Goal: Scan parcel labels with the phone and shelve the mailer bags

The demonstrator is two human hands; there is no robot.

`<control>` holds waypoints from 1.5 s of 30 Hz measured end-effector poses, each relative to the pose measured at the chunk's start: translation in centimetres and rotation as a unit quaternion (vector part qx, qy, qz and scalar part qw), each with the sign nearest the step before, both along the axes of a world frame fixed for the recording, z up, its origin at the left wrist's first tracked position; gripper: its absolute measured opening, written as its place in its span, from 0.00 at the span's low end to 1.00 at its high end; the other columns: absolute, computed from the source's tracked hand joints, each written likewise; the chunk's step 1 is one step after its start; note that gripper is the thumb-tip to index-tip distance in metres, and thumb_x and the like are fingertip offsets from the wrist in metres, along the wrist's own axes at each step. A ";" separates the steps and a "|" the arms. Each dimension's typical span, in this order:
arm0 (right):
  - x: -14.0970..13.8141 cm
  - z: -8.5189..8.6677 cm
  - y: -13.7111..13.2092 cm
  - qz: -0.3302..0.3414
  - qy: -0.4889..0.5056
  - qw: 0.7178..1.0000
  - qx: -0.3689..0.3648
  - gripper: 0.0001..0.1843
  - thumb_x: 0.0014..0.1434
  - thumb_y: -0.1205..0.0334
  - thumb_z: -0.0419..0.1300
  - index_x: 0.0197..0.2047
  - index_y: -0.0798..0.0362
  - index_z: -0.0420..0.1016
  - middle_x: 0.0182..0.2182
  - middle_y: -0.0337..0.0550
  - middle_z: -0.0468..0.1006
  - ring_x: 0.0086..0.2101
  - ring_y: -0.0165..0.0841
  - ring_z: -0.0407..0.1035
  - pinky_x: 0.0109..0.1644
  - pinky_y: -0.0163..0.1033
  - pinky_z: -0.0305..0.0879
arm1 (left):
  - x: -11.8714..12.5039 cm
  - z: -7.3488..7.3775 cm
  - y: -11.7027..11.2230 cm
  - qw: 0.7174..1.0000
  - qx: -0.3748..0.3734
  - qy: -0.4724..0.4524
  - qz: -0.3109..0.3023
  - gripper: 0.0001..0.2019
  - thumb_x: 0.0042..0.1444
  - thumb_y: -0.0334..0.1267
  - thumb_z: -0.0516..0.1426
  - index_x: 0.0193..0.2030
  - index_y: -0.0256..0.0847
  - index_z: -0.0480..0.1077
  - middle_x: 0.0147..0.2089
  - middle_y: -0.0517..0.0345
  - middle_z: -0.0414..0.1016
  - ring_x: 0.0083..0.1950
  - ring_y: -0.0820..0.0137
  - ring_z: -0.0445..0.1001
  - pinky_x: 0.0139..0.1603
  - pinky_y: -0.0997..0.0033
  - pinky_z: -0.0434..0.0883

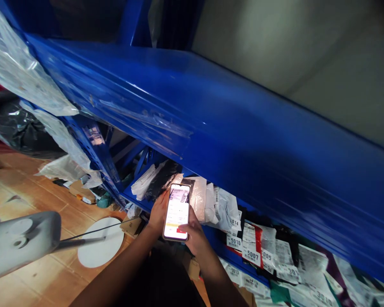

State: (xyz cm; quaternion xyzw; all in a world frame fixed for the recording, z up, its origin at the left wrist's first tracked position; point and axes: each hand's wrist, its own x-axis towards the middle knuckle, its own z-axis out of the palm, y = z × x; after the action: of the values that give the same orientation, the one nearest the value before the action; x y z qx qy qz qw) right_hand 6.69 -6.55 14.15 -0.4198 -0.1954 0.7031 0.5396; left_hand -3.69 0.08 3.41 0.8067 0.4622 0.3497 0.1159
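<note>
My right hand point(194, 236) holds a smartphone point(177, 212) with a lit white screen, thumb on its lower edge. My left hand point(159, 210) reaches just behind the phone's left side and touches a parcel on the lower shelf; whether it grips that parcel is hidden by the phone. Behind the phone lie white and black plastic parcels point(156, 181). To the right, several bagged parcels carry numbered labels such as 5010 point(234, 241) and 5007 point(252, 256).
A thick blue shelf beam point(230, 128) crosses the view above my hands. Plastic bags point(25, 76) hang at the upper left. On the tiled floor point(25, 192) stands a round white fan base point(100, 242), with a grey fan part point(19, 243) nearer me.
</note>
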 end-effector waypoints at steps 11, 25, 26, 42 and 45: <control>1.5 0.7 -2.4 -0.007 -0.048 0.999 -0.007 0.48 0.35 0.76 0.62 0.62 0.46 0.57 0.49 0.43 0.79 0.53 0.47 0.70 0.56 0.52 0.63 | -0.1 2.1 -0.2 0.997 -0.008 0.069 -0.022 0.24 0.54 0.36 0.57 0.58 0.33 0.65 0.63 0.39 0.63 0.60 0.55 0.64 0.59 0.56 0.67; 6.7 0.7 -6.6 -0.098 -0.046 0.990 -0.087 0.59 0.38 0.69 0.70 0.68 0.43 0.42 0.48 0.49 0.80 0.53 0.50 0.70 0.58 0.58 0.60 | 0.5 1.4 -0.9 0.994 -0.019 0.108 0.019 0.14 0.53 0.35 0.59 0.45 0.32 0.71 0.67 0.42 0.58 0.63 0.51 0.61 0.61 0.52 0.66; 6.6 1.1 -6.6 -0.090 -0.034 0.992 -0.086 0.60 0.39 0.68 0.70 0.68 0.43 0.41 0.48 0.50 0.80 0.52 0.50 0.70 0.57 0.58 0.61 | 0.6 1.3 -1.0 0.994 -0.019 0.108 0.016 0.13 0.54 0.33 0.57 0.46 0.33 0.71 0.67 0.43 0.57 0.63 0.52 0.61 0.60 0.51 0.67; 3.9 1.2 -5.4 -0.048 -0.001 0.995 -0.092 0.52 0.32 0.69 0.70 0.61 0.46 0.55 0.47 0.50 0.80 0.47 0.51 0.74 0.53 0.55 0.65 | 1.9 1.7 -1.6 0.978 -0.203 0.032 0.029 0.34 0.50 0.28 0.50 0.66 0.23 0.49 0.64 0.31 0.60 0.62 0.55 0.64 0.59 0.58 0.67; 3.3 1.2 -5.1 -0.036 0.004 0.996 -0.078 0.45 0.35 0.68 0.70 0.58 0.47 0.61 0.45 0.50 0.81 0.45 0.51 0.75 0.51 0.55 0.67 | 1.5 1.8 -1.8 0.976 -0.217 0.016 0.022 0.31 0.52 0.30 0.49 0.64 0.26 0.53 0.65 0.34 0.59 0.63 0.56 0.63 0.62 0.57 0.64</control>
State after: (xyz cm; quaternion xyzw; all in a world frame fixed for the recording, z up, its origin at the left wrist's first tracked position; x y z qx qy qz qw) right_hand 10.02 -11.68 15.34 -0.4642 -0.1223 0.6981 0.5312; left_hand -2.20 -1.69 5.25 0.7570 0.5469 0.2304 0.2733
